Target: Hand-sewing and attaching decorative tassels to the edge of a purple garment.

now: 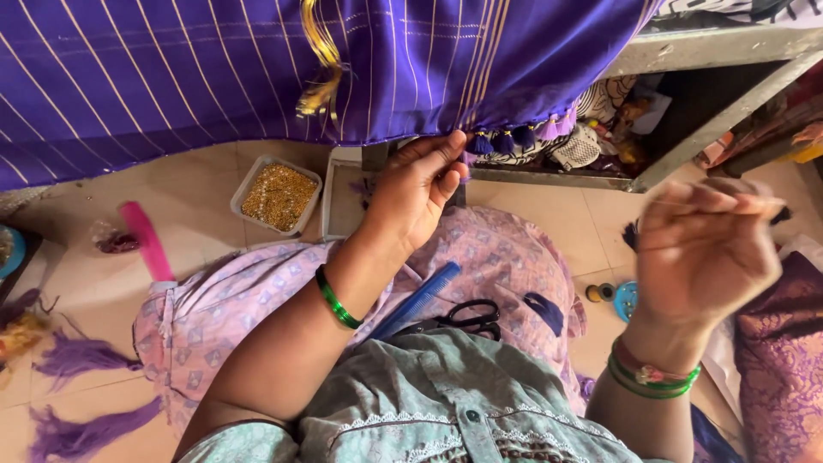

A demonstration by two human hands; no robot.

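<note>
Nearest cam: our grey-green shirt front [446,411] w/ white lace trim, bottom centre. Just beyond, on our lap, pink patterned cloth [506,257]; on it lie black scissors [467,319], a blue comb [417,300] touching the scissor handles, and a small dark-blue thread tuft [544,313] to the right.

R hand [703,249]: raised at right, blurred. Fingers curled inward, tips pressed together near the top as if pinching; we cannot tell what, if anything, sits between them. Green + red bangles at wrist.

L hand [420,193]: reaches fwd at centre, green bangle on wrist. Thumb + forefinger closed in a pinch at the lower hem of the purple striped fabric [171,77], other fingers loosely folded. Pinch point lies just beside a row of purple tassels [519,137] hanging off that hem.

Floor, further out: tray of gold beads [279,195] left of L hand, pink comb [146,240] farther left, loose purple thread bundles [81,356] at left edge, small thread spools [604,293] right of lap.

Farthest: the fabric spans top of view, gold tassel [321,60] hanging over it.
</note>
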